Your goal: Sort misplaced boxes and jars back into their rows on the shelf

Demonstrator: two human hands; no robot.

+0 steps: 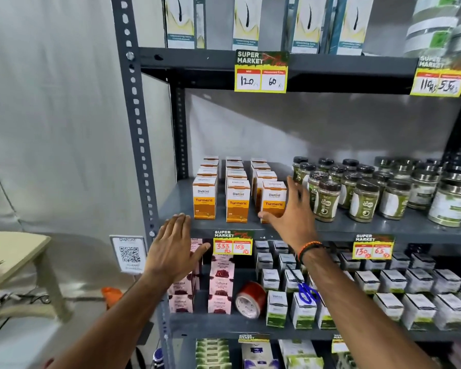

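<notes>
Our right grip is spread open against the front-right turmeric box in its row on the shelf, the left empty below, and we risk elbowing the crowded jars beside it over.

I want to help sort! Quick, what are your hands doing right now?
Left hand: open and flat, holding nothing, at the shelf edge.
Right hand: open, fingers spread beside the front turmeric box, holding nothing.
</notes>
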